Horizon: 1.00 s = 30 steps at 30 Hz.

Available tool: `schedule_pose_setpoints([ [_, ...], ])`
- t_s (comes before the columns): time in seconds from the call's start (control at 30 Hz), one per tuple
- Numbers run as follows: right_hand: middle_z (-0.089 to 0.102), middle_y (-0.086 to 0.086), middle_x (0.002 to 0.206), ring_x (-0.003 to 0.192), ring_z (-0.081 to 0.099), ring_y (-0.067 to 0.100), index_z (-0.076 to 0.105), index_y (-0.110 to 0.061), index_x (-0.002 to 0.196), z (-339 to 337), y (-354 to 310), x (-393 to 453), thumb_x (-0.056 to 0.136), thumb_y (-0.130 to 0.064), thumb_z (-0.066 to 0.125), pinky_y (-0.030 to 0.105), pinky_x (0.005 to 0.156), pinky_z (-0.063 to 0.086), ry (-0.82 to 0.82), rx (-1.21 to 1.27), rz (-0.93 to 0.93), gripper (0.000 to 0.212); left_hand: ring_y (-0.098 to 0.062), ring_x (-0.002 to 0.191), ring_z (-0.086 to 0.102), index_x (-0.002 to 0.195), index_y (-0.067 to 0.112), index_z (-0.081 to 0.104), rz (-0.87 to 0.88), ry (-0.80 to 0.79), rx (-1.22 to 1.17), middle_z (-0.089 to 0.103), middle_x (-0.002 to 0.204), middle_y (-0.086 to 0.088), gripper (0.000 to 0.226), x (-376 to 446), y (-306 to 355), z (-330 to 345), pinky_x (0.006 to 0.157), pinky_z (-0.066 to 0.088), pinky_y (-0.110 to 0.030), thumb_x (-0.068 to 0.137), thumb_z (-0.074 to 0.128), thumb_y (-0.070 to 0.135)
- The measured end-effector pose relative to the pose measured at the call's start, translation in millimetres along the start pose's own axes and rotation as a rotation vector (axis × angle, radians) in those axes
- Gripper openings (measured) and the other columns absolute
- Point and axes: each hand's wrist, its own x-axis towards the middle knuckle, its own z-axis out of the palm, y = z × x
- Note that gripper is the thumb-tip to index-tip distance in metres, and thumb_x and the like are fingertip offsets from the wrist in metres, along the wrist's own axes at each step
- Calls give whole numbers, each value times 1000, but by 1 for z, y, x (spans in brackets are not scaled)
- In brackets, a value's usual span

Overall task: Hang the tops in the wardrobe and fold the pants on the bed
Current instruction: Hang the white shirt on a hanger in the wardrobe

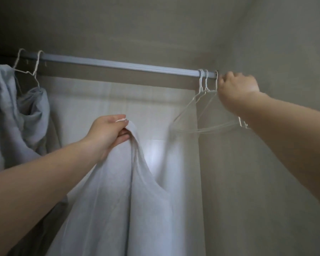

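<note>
**Top up, hanger in reach**

My left hand grips the white top by its strap below the rail — my right hand pinches a hanger hook at the rail's right end. A blue top hangs left.

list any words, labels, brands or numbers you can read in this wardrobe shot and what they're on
None: no readable text shows anywhere.
White top held by the left hand: no visible tag or print.
Wire hangers at the right hand, rail, grey-blue garment: unmarked.
</note>
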Motion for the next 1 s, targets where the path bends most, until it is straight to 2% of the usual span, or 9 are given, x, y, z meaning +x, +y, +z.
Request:
schedule_pose_setpoints([
  [0.13,58,14,124,115,57,32,58,-7,124,-3,8,-7,93,-3,40,34,80,42,-64,-62,-4,36,-10,75,60,119,11,57,19,-13,14,61,86,-4,25,10,-2,2,67,56,-17,94,54,5],
  [0.23,62,13,121,112,60,33,64,-9,116,-4,10,-9,89,-3,47,32,76,41,-104,-76,2,33,-11,75,61,114,10,60,28,8,-8,62,84,-5,20,16,-1,-1,68,57,-19,94,56,8],
  [0.3,62,15,120,108,60,35,63,-7,115,0,9,-8,88,-3,48,33,77,42,-120,15,60,31,-13,75,64,107,6,63,30,8,-35,65,84,-6,17,18,0,-5,68,58,-20,92,60,13],
  [0.37,63,18,109,94,59,36,63,-6,110,2,7,-3,88,-6,47,32,74,40,-137,209,171,27,-14,74,65,97,5,65,30,20,-45,66,82,-8,15,18,2,-8,67,58,-22,91,63,18],
  [0.47,59,19,94,80,51,34,62,-2,105,0,1,3,87,-4,45,32,72,41,-148,454,290,25,-16,68,62,85,8,64,38,82,17,63,74,-6,17,19,3,-13,58,57,-21,90,64,24],
  [0.57,62,24,105,90,57,38,60,-1,109,0,-6,4,87,-1,42,34,74,40,-55,479,305,29,-19,64,56,75,11,60,41,125,109,58,69,-5,24,20,2,-20,60,47,-25,88,67,30],
  [0.7,62,27,109,98,59,42,57,-1,113,2,-11,7,89,-2,39,35,73,38,42,500,292,30,-19,64,55,76,9,59,13,65,182,57,73,-8,19,19,1,-25,61,46,-25,88,68,22],
  [0.83,62,28,105,94,59,43,56,-3,112,6,-16,2,91,-8,38,36,69,37,90,509,225,27,-19,71,55,79,14,61,32,-33,449,58,78,-4,13,18,-2,-34,63,44,-24,90,65,20],
  [1.0,63,27,108,97,58,45,59,-11,115,10,-34,-29,97,-19,39,39,70,40,88,607,72,29,-11,86,50,83,21,60,310,-199,1205,57,90,8,8,20,-7,-49,71,32,-21,89,59,17],
])
